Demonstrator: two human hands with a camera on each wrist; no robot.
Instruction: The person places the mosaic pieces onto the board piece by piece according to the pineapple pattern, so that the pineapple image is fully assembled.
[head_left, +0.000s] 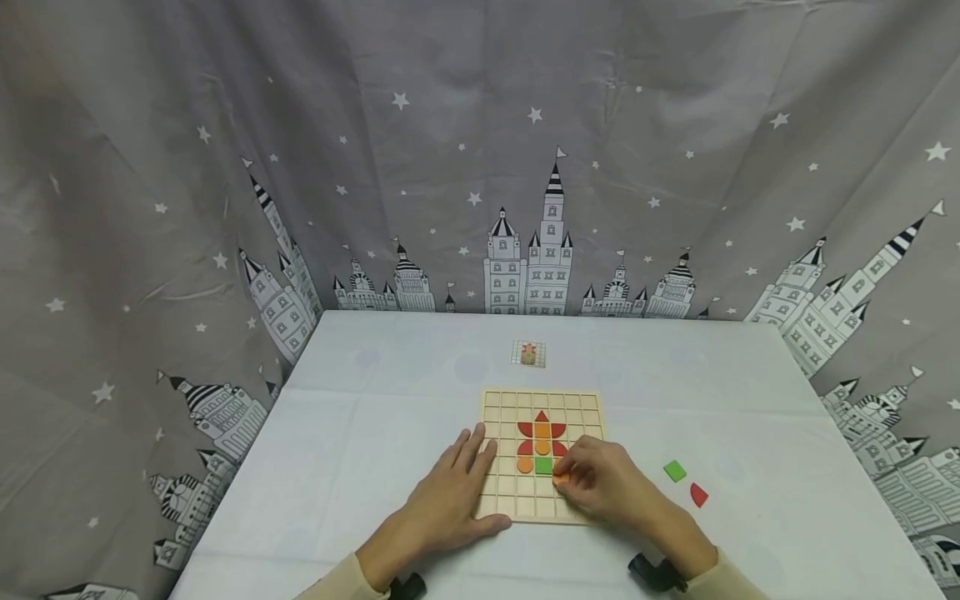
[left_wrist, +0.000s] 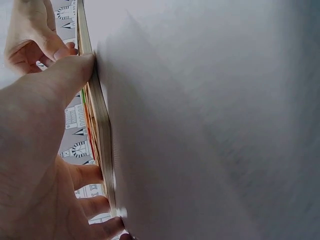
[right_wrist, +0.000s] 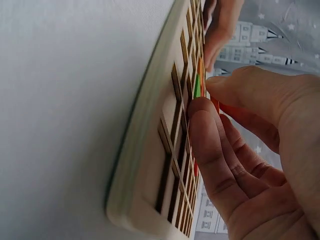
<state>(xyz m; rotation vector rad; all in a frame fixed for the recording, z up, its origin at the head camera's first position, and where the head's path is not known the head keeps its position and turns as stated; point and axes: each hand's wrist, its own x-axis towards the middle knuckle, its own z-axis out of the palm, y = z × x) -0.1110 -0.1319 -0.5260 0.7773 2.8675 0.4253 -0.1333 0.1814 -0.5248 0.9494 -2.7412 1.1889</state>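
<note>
A wooden grid board (head_left: 517,507) lies on the white table. My left hand (head_left: 453,492) rests along its left side with fingers spread, the thumb at the near edge. Over the board's right half, my right hand (head_left: 611,479) pinches a round orange piece (head_left: 559,480) between thumb and fingers, just right of a green square (head_left: 543,466). Left of that square sits an orange disc (head_left: 525,465). Farther up the pattern are orange pieces in the middle column, red curved pieces (head_left: 526,429) on both sides and a red triangle (head_left: 542,417) on top. Fingers partly cover the right side of the pattern.
A loose green square (head_left: 675,471) and a red quarter-round piece (head_left: 699,495) lie on the table to the right. Beyond the board is a small picture card (head_left: 528,354) with a figure on a grid. A grey castle-print curtain (head_left: 450,125) hangs behind the table.
</note>
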